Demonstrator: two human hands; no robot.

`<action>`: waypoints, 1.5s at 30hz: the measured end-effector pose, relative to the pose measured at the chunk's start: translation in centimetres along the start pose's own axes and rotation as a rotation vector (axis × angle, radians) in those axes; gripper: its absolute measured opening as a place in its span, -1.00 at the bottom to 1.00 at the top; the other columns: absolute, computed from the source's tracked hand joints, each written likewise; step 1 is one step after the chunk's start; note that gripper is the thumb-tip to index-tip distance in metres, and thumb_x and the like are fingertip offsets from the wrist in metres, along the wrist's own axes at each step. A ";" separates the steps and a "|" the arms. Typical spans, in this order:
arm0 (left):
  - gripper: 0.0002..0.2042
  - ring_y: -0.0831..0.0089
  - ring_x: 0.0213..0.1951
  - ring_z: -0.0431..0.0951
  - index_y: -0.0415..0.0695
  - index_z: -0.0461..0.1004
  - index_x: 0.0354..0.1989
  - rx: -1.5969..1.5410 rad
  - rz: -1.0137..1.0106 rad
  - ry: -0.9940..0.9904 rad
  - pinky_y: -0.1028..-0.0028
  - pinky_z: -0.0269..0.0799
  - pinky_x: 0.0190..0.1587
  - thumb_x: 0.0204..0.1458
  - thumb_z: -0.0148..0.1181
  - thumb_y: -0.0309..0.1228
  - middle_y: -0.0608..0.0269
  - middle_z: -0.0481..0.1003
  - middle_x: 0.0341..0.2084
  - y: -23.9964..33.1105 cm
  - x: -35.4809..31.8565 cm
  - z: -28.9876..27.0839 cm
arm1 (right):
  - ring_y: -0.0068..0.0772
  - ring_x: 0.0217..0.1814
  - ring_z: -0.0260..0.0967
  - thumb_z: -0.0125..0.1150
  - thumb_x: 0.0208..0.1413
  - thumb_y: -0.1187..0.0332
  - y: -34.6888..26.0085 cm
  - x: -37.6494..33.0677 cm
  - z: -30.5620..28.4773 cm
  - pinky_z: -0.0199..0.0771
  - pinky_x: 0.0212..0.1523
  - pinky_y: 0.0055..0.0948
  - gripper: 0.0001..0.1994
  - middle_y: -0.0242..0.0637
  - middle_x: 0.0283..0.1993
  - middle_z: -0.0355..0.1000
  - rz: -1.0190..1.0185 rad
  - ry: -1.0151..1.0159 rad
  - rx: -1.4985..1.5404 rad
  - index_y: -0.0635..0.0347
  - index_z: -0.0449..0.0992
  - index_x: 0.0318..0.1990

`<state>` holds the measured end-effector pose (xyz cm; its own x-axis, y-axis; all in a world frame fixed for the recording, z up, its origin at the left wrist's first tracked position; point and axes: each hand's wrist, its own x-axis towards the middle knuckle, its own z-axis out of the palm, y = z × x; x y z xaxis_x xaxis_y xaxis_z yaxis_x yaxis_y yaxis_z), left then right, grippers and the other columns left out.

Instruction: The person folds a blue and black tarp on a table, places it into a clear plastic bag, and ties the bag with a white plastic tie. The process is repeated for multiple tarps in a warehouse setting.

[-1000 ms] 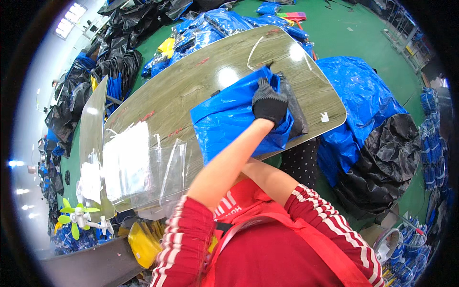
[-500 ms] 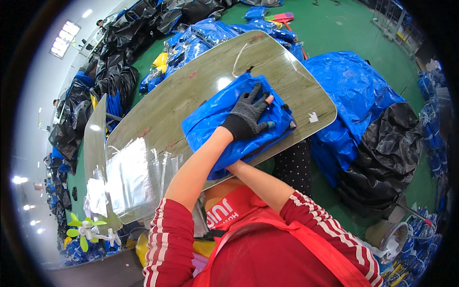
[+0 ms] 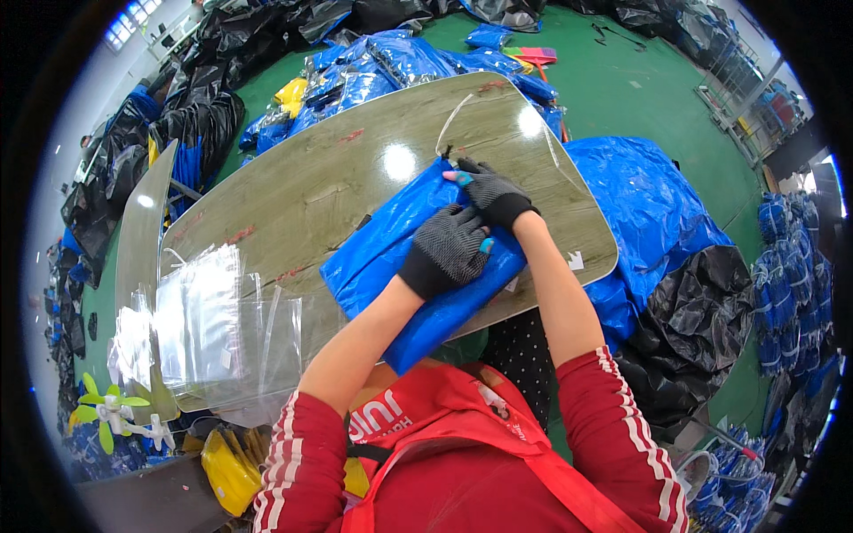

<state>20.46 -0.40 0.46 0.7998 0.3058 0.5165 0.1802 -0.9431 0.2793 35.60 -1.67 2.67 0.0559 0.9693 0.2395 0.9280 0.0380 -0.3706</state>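
Folded blue plastic sheet (image 3: 378, 262): at wood-grain table (image 3: 293, 195)'s near edge.
Left black-gloved hand (image 3: 447, 250): unclenched, flat on it, I see.
Right black-gloved hand (image 3: 491, 193): far end; I can't tell its grip.

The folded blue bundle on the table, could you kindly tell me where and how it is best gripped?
I'd take the folded blue bundle by its near corner, coming from the wearer's side and pinching from above and beneath: that corner appears to jut past the edge of the table, so its underside seems reachable.
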 end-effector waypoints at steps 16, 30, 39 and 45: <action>-0.41 0.00 0.25 0.23 0.03 0.30 0.25 -0.463 -0.288 -0.452 0.24 0.11 0.29 0.11 -0.02 0.09 -0.15 0.21 0.24 -3.3 -4.1 -0.2 | 0.14 0.18 0.28 0.21 0.01 0.01 0.5 -19.3 -2.4 0.09 0.31 0.00 -0.61 -0.04 -0.04 0.48 -0.163 0.093 0.162 0.00 0.55 -0.07; -0.48 0.06 -0.06 0.42 -0.15 0.40 -0.11 0.619 -0.921 0.270 0.18 0.21 0.15 -0.20 0.34 -0.08 0.05 0.42 -0.13 3.6 -30.2 -16.9 | -0.31 -0.08 0.41 0.26 0.07 0.08 7.4 -21.8 -1.4 0.44 -0.02 -0.30 -0.45 -0.23 -0.04 0.45 0.768 -0.256 1.116 0.27 0.38 0.11; -0.72 -0.08 -0.22 0.51 -0.17 0.44 -0.27 0.250 -0.919 0.002 0.10 0.40 -0.19 0.02 0.10 -0.19 -0.02 0.55 -0.39 -4.1 -23.3 -13.0 | -0.24 -0.04 0.46 0.32 0.01 -0.01 6.4 -22.2 -2.1 0.50 0.00 -0.23 -0.33 -0.14 0.02 0.45 0.832 -0.334 1.247 0.26 0.33 0.17; -0.65 0.11 0.20 0.32 -0.25 0.29 0.18 -0.647 -0.633 0.325 0.43 0.18 0.23 0.29 -0.17 -0.38 -0.07 0.37 0.11 -2.9 -17.6 -11.3 | -0.25 -0.04 0.44 0.33 0.01 0.03 8.5 -24.1 -1.8 0.49 -0.02 -0.23 -0.38 -0.13 0.02 0.44 0.904 -0.190 1.228 0.25 0.36 0.14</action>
<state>-0.62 -1.58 -0.33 0.4474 0.8463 0.2890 0.0948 -0.3662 0.9257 42.78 -25.12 -4.65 0.2804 0.7902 -0.5450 -0.2610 -0.4836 -0.8355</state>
